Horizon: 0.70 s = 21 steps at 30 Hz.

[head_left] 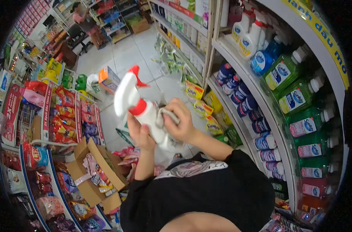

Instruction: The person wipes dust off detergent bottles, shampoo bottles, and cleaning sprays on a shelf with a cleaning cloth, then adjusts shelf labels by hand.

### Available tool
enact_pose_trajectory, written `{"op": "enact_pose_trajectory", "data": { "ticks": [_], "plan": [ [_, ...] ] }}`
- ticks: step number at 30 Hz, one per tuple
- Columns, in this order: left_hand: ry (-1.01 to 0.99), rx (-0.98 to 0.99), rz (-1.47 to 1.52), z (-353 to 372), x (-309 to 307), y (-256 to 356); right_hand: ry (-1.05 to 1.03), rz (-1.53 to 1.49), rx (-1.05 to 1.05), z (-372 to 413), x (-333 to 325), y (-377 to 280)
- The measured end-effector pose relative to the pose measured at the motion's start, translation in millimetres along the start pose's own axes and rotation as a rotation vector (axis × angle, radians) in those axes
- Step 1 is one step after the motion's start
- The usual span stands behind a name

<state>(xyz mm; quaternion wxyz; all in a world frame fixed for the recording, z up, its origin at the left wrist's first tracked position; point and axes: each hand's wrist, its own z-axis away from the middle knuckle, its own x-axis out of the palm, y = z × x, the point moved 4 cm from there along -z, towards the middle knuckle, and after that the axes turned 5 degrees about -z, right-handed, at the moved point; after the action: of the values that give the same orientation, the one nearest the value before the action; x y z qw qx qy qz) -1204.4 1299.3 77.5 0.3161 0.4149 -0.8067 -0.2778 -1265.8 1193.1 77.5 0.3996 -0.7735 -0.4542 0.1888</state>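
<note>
A white spray bottle [149, 123] with a red collar and a red trigger is held up in front of my chest, tilted with its head to the upper left. My left hand [140, 133] is closed around the bottle just below the collar. Against the bottle's right side, my right hand [180, 120] grips a greyish cloth [160, 118], part of which is bunched under the thumb. The bottle's lower end is partly covered by my right hand and forearm.
On the right, shelves hold green Sunlight bottles [295, 99], white spray bottles [250, 38] and dark blue bottles [245, 106]. An open cardboard box [81, 181] with packets stands lower left. Racks of red bags [66, 116] line the left. Another person [87, 23] stands far back on the tiled floor [124, 54].
</note>
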Motion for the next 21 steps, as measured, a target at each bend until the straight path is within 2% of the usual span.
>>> {"op": "enact_pose_trajectory", "data": {
  "ticks": [1,2,3,5,7,9,10,11,12,13,17,19,20,21],
  "plan": [
    [-0.013,-0.105,0.151,-4.8,2.3,0.2,-0.030,0.209,-0.217,7.9,6.9,-13.7],
    [-0.013,-0.102,0.231,-7.6,1.7,-3.3,-0.067,0.412,-0.429,20.8,15.2,-23.8],
    [-0.042,-0.077,0.279,-15.2,4.0,-3.4,-0.073,0.404,-0.389,31.8,16.9,-23.0],
    [-0.042,-0.090,0.303,-21.2,4.0,-9.2,-0.199,0.575,-0.485,47.8,21.4,-23.5],
    [-0.052,-0.133,0.241,-21.9,6.6,-11.1,-0.214,0.524,-0.416,39.4,12.5,-14.1],
    [-0.068,-0.166,0.209,-21.4,9.8,-9.3,0.093,0.435,-0.323,30.6,-3.9,0.7],
    [-0.093,-0.177,0.183,-21.7,10.9,-10.1,0.094,0.435,-0.312,25.0,-6.8,4.5],
    [-0.094,-0.183,0.183,-21.8,10.4,-12.9,0.129,0.395,-0.199,16.4,-13.9,9.3],
    [-0.097,-0.210,0.303,-21.6,10.4,-16.1,0.163,0.354,-0.088,10.2,-20.0,12.6],
    [-0.097,-0.237,0.422,-20.5,9.9,-18.5,0.161,0.355,-0.083,6.6,-22.1,11.0],
    [-0.123,-0.286,0.493,-21.5,7.3,-24.3,0.143,0.328,0.029,6.0,-23.4,15.3],
    [-0.142,-0.312,0.541,-21.0,3.0,-29.3,0.185,0.118,0.126,17.0,-21.3,20.0],
    [-0.160,-0.339,0.588,-20.9,1.4,-31.1,0.187,0.118,0.127,22.5,-21.8,20.5],
    [-0.160,-0.339,0.587,-21.2,0.0,-31.2,0.172,-0.001,0.260,29.5,-23.9,26.4]
  ]
}}
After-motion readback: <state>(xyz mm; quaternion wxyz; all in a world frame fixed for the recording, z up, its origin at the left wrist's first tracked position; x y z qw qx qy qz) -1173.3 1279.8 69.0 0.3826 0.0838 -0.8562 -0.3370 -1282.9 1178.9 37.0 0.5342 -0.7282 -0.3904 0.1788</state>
